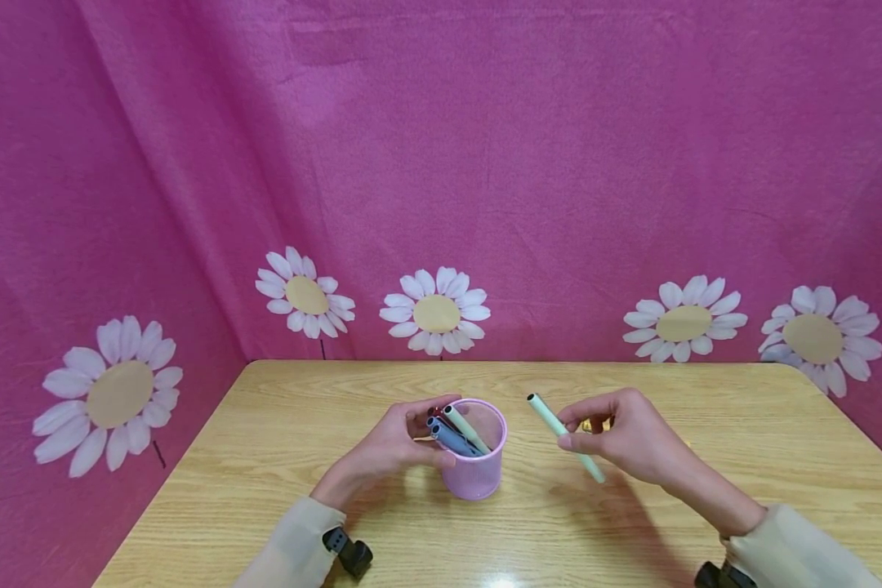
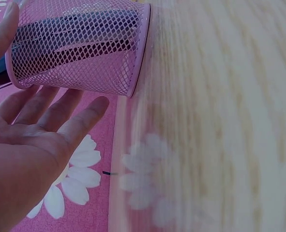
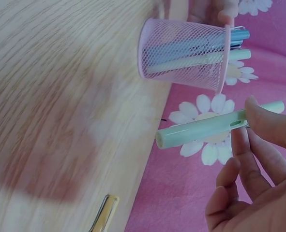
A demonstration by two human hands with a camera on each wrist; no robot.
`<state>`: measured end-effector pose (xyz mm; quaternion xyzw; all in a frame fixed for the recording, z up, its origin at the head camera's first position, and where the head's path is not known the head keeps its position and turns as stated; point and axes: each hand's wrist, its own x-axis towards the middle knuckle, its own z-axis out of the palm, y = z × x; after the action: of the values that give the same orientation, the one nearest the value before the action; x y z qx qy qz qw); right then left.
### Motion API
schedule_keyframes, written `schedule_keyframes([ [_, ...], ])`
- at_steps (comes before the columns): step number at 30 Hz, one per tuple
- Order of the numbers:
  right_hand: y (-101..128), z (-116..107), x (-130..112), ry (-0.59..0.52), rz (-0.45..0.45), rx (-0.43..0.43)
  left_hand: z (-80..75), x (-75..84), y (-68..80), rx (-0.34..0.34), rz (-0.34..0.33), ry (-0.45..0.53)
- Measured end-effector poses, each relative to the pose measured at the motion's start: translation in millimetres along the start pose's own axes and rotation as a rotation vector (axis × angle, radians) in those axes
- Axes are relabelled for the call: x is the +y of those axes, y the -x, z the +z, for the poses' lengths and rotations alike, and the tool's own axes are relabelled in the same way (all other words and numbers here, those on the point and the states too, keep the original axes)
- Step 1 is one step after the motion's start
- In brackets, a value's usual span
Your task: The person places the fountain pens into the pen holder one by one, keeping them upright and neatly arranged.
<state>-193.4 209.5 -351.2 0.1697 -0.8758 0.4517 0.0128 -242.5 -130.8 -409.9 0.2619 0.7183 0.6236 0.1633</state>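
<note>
Mint-green pen (image 1: 564, 437) pinched in right hand (image 1: 625, 441), held tilted in the air just right of pink mesh cup (image 1: 476, 474), which stands mid-table (image 1: 706, 506) well clear of every edge. Bare wood all around. Left hand (image 1: 397, 449) at the cup's left side, thumb at the rim; several pens (image 1: 456, 433) leaning inside.

Left wrist view: cup (image 2: 80, 48) close above relaxed, spread fingers (image 2: 80, 121); thumb at its rim, table edge just beside.

Right wrist view: green pen (image 3: 205, 128) pinched between thumb and fingertips (image 3: 242, 140), apart from cup (image 3: 181, 55). Gold clip-like object (image 3: 104, 212) lying on the table near its edge.
</note>
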Motion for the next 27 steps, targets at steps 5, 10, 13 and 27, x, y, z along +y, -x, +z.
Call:
schedule_keyframes([
  [5, -2, 1, -7, -0.003, -0.016, 0.019, 0.2, 0.1, -0.3, -0.002, -0.003, 0.003],
  [10, -4, 3, -15, -0.019, -0.035, 0.042, 0.0, -0.8, -0.4, -0.004, -0.006, -0.002],
  [13, -6, 5, -17, -0.038, -0.040, 0.039, -0.2, -1.3, 0.3, -0.002, -0.016, -0.010],
  [27, -15, 12, -33, -0.050, -0.031, 0.054, -0.5, -1.9, 0.1, 0.008, -0.025, -0.003],
])
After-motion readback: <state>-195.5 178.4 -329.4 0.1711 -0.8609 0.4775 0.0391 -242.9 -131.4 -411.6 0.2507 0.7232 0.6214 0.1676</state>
